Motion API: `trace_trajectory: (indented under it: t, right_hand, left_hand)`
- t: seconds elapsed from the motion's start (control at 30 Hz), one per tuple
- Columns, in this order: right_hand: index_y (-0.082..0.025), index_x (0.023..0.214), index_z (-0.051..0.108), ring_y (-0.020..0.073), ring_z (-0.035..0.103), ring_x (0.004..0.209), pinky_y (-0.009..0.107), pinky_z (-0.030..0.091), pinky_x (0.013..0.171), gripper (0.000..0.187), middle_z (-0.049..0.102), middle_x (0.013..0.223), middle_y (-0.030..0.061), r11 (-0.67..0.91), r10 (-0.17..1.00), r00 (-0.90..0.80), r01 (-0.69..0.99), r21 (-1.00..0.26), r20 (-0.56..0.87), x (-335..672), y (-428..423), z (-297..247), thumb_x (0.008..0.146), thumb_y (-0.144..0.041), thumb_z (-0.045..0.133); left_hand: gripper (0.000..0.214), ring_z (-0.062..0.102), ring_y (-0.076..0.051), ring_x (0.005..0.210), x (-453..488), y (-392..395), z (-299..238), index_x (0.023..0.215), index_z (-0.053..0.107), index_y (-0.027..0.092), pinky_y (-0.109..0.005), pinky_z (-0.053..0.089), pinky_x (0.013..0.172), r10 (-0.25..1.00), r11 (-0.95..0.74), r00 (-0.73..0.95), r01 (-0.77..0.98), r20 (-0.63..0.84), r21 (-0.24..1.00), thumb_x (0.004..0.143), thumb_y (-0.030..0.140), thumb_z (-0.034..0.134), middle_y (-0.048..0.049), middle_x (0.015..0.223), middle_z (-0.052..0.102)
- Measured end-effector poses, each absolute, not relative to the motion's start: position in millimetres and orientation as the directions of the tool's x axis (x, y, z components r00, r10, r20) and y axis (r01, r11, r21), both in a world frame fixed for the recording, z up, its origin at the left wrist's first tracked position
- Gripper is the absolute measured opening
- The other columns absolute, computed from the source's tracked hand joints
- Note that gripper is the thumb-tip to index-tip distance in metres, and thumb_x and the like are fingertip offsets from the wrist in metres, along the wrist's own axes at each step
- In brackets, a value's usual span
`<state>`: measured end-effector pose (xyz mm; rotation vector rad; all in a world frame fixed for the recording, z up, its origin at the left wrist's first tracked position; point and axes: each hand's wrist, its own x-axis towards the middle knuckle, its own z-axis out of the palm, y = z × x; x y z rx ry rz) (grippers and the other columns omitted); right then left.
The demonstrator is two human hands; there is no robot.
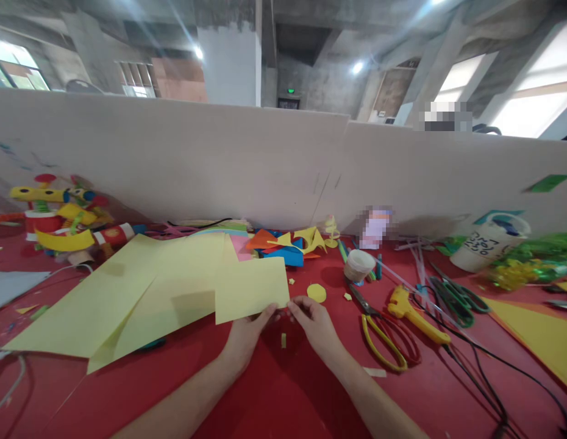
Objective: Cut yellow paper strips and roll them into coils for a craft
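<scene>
A pale yellow sheet of paper [251, 288] is held up over the table in both hands. My left hand [249, 332] grips its lower edge, thumb in front and the other fingers hidden behind. At the lower right corner, the fingertips of my right hand [314, 318] are pinched together on the paper. Just below lies a small yellow paper strip [283, 341]. Beyond my right hand are a yellow paper circle [316, 293] and a small yellow star [347, 297]. Larger pale yellow sheets [178, 274] spread out to the left.
Scissors [385, 344] with red and yellow handles and a yellow glue gun [418, 316] with its cord lie right. Behind them stands a small tub [359, 266]. Coloured paper scraps [288, 251] sit at the back, before a white partition [219, 158]. Paper toys [59, 213] stand far left.
</scene>
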<state>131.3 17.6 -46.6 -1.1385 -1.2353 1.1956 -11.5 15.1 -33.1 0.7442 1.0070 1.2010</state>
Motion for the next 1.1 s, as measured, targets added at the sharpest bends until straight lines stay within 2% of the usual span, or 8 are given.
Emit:
trace_trajectory:
  t: [0.3,0.5,0.73,1.1]
  right_hand:
    - [-0.016,0.065,0.059,0.0132,0.05,0.053,0.025,0.041,0.054,0.032,0.056,0.055,-0.0013,0.058,0.998,0.016,-0.002,-0.998,0.058,130.7,17.9,-43.0,0.069,-0.048,0.061]
    - [-0.016,0.067,0.061,0.0141,0.053,0.054,0.026,0.043,0.055,0.034,0.06,0.058,0.0007,0.045,0.999,-0.023,-0.08,-0.996,0.047,130.2,16.7,-40.6,0.07,-0.05,0.059]
    - [-0.015,0.069,0.063,0.0131,0.053,0.053,0.025,0.042,0.055,0.026,0.06,0.058,0.0003,0.052,0.998,-0.025,-0.074,-0.996,0.054,129.0,16.3,-43.0,0.067,-0.041,0.064]
    - [-0.016,0.066,0.061,0.0124,0.051,0.051,0.025,0.041,0.053,0.023,0.057,0.055,-0.0009,0.061,0.998,0.001,-0.081,-0.995,0.061,130.7,18.7,-43.5,0.068,-0.038,0.063]
  left_hand:
    - [0.027,0.066,-0.021,0.075,-11.7,13.2,-34.1,0.08,0.068,0.012,-0.032,0.052,0.076,0.98,0.201,0.054,-0.323,-0.193,0.925,0.063,0.033,0.071,-0.0077,0.082,0.072]
    - [0.029,0.066,-0.022,0.074,-13.5,16.0,-35.8,0.077,0.069,0.011,-0.033,0.051,0.078,0.975,0.207,-0.009,-0.303,-0.22,0.93,0.061,0.036,0.071,-0.0087,0.077,0.072]
    - [0.029,0.067,-0.021,0.069,-13.6,17.3,-39.5,0.075,0.068,0.011,-0.033,0.053,0.073,0.979,0.183,-0.032,-0.317,-0.203,0.931,0.059,0.035,0.072,-0.0083,0.075,0.072]
    - [0.028,0.067,-0.024,0.075,-11.7,11.9,-27.7,0.075,0.069,0.013,-0.035,0.053,0.076,0.985,0.173,0.015,-0.231,-0.174,0.958,0.06,0.037,0.07,-0.0091,0.078,0.073]
